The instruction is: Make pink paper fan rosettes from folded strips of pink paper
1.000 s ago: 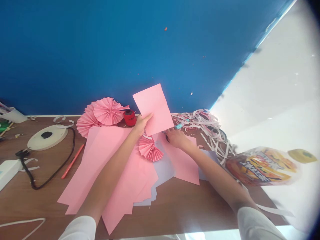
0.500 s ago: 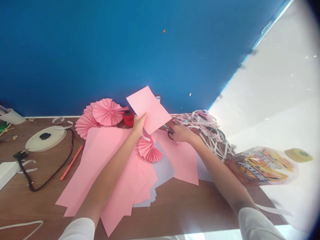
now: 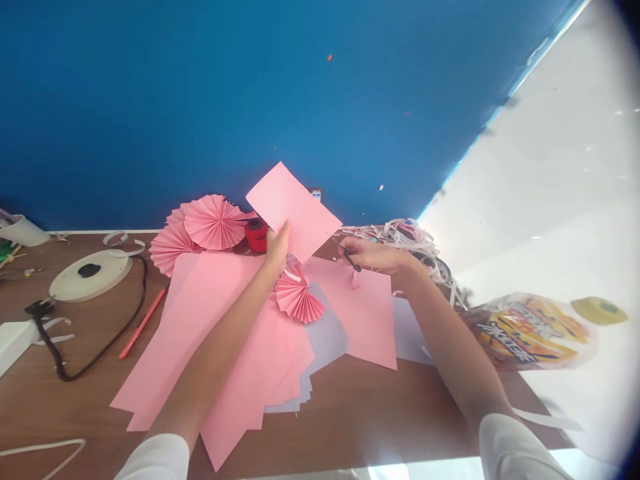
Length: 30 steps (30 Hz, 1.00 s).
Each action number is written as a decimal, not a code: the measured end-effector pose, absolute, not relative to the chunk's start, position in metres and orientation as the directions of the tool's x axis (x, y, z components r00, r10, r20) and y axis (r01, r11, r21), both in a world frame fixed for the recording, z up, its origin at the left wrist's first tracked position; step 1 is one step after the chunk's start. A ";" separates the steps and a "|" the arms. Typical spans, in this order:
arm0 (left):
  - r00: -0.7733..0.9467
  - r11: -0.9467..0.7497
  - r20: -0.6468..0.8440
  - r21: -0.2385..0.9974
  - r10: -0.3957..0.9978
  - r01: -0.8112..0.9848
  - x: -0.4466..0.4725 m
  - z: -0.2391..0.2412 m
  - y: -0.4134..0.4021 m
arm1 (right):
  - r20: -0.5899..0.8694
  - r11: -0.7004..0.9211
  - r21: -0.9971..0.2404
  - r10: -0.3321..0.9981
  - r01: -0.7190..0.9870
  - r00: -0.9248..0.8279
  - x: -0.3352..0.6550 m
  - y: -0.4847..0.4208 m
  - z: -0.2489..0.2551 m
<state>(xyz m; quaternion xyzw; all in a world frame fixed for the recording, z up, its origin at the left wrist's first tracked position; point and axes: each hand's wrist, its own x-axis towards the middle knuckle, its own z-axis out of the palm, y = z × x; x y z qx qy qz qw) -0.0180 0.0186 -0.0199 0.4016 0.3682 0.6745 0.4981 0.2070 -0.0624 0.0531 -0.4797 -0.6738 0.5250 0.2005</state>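
My left hand (image 3: pixel 278 250) pinches the lower left edge of a pink sheet of paper (image 3: pixel 295 210), held up tilted above the table with the thumb on its face. In my right hand (image 3: pixel 367 255) is a pair of scissors (image 3: pixel 352 260) with dark handles, its thin blades pointing up and left close to the sheet's right corner. Whether the blades touch the paper I cannot tell. Below the hands lies a small pleated pink paper fan (image 3: pixel 300 298). A little pink scrap (image 3: pixel 356 280) is under the scissors, above another pink sheet (image 3: pixel 373 327).
Overlapping pink sheets (image 3: pixel 200 320) cover the table's middle. Pleated rosettes (image 3: pixel 217 223) and a red spool (image 3: pixel 257 235) stand behind. White paper strips (image 3: pixel 400 233) heap at the right, near a bottle (image 3: pixel 535 330). Leftward lie a red pen (image 3: pixel 143 327), a round white device (image 3: pixel 93 275) and its black cable.
The held sheet has shifted slightly left and tilted. My right hand has turned, bringing the scissors' blades and handle into clearer view near the sheet's corner.
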 end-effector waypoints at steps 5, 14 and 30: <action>-0.113 -0.283 0.261 0.921 0.959 -0.267 -0.015 -0.015 0.013 | -0.227 -0.027 -0.916 0.857 0.400 -0.463 0.203 -0.058 0.045; -0.104 -0.287 0.271 0.933 0.957 -0.216 -0.016 -0.014 0.013 | -0.219 -0.056 -0.934 0.871 0.353 -0.439 0.200 -0.060 0.047; -0.108 -0.325 0.308 0.919 0.945 -0.221 -0.024 -0.016 0.020 | -0.190 -0.107 -0.972 0.882 0.210 -0.432 0.204 -0.056 0.040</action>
